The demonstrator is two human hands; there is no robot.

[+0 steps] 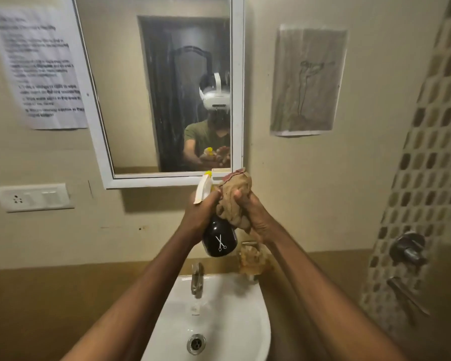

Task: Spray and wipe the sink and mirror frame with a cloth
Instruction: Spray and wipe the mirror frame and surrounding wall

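Above the sink (214, 316), my left hand (199, 212) has its fingers clamped round the neck of the dark spray bottle (219, 239), whose nozzle points toward the lower edge of the white mirror frame (167, 181). Just beside it, my right hand (253, 217) has its fingers bunched tight on the tan cloth (233, 201), which touches the bottle. I judge I am loading the cloth or about to spray; whether sink or frame has been wiped I cannot tell.

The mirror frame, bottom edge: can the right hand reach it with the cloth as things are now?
Probably yes. The right hand grips the cloth just below the mirror frame, with nothing between them. The left hand holds the spray bottle beside it, not across the way.
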